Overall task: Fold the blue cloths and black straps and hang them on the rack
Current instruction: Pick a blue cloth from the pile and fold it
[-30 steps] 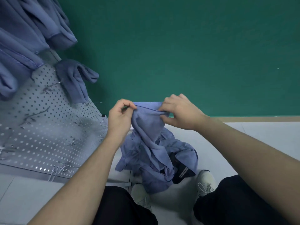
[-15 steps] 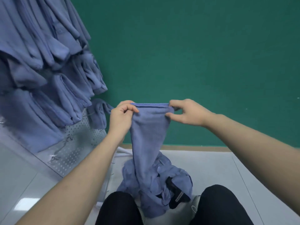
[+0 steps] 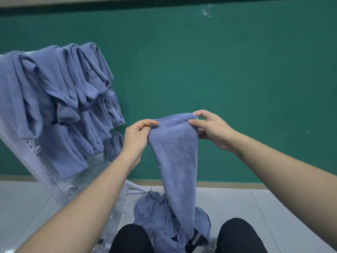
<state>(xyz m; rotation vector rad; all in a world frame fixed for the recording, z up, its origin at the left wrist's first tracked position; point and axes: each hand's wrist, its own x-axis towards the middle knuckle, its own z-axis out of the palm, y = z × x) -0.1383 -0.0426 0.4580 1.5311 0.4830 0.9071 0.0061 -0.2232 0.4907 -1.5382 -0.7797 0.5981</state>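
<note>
A blue cloth point(image 3: 176, 154) hangs lengthwise in front of me, held up by its top edge. My left hand point(image 3: 136, 136) pinches the left corner of that edge and my right hand point(image 3: 213, 128) pinches the right corner. The cloth's lower end trails into a heap of blue cloths point(image 3: 156, 214) on the floor between my knees. A black strap point(image 3: 196, 239) pokes out of the heap at its lower right. The perforated white rack point(image 3: 47, 170) leans at the left, with several folded blue cloths point(image 3: 60, 99) hanging on it.
A green wall point(image 3: 218, 70) stands close behind the cloth. Pale floor tiles point(image 3: 284, 207) lie to the right. Bare metal hooks point(image 3: 70, 189) stick out of the rack's lower part. My knees in black trousers point(image 3: 238, 236) frame the heap.
Both hands have lifted the cloth higher and spread its top edge wider. The view has tilted up, so more of the rack's hung cloths and the wall show.
</note>
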